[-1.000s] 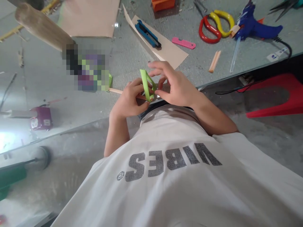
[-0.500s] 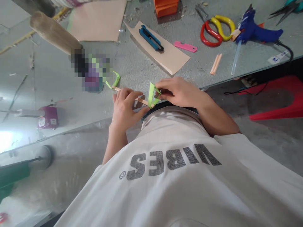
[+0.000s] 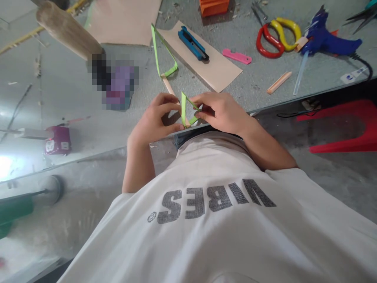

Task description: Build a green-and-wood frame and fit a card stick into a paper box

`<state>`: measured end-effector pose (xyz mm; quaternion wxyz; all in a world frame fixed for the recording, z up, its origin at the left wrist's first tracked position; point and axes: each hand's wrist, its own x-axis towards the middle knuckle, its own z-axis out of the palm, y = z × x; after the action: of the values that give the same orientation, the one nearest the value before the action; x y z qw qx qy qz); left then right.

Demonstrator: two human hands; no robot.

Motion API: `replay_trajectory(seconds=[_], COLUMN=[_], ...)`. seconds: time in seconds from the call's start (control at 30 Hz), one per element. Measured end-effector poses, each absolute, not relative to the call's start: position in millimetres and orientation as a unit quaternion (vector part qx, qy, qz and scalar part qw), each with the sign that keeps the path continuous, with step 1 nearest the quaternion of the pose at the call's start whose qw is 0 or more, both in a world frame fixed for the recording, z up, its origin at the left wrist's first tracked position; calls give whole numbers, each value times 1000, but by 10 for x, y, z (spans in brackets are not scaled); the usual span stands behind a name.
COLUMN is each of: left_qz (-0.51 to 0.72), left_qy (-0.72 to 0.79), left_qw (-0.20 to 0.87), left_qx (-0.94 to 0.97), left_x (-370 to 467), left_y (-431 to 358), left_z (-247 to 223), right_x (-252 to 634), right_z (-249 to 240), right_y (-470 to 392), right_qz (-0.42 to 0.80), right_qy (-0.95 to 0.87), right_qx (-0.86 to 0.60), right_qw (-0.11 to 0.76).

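A thin wooden strip point(image 3: 169, 85) runs from between my hands up over the grey table. At its far end a green folded paper triangle point(image 3: 155, 51) is attached. A second green paper triangle point(image 3: 183, 108) stands at the near end, by the table's edge. My left hand point(image 3: 154, 118) grips the strip, its thumb at the base of the near triangle. With thumb and fingers pinched, my right hand point(image 3: 219, 112) holds the right corner of that near triangle.
Beyond my hands a blue cutter point(image 3: 193, 43) lies on a beige sheet point(image 3: 219, 74). Rightward are a pink cutter point(image 3: 236, 56), red-yellow scissors point(image 3: 269, 41), a folded wooden piece point(image 3: 279, 82) and a blue glue gun point(image 3: 332, 41). A wooden-handled tool point(image 3: 67, 33) is at left.
The strip has swung so its far end points more away from me, and the far triangle has moved up and right. My left hand has shifted slightly left. The folded wooden piece lies turned.
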<state>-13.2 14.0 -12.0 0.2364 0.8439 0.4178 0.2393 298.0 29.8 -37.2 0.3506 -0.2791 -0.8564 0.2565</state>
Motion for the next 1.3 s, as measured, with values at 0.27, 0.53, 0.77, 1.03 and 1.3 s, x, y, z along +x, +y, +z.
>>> replay_trajectory(seconds=[0.27,0.53,0.77,1.03,1.3], left_qz=[246,219,233,232,221], left_qy=[409,371,350,381,393], left_qw=[216,174,185,200,189], left_qx=[852,885,888,873,873], left_x=[-126,-69,-83,-50,-62], left_y=[158,232,286,227,215], left_z=[-177,-156,-194,-158,-154], right_x=[2854,2762,2715,2654,2704], right_z=[-611,-632,-661,-724,-673], right_y=[11,-106,-101,-97,-100], right_qz=[94,46,-12,-6,24], right_qy=[-876,-901,-901,-887,-898], right_qx=[-304,-302,-305,-320,-324], right_qw=[364,309,307,332,298])
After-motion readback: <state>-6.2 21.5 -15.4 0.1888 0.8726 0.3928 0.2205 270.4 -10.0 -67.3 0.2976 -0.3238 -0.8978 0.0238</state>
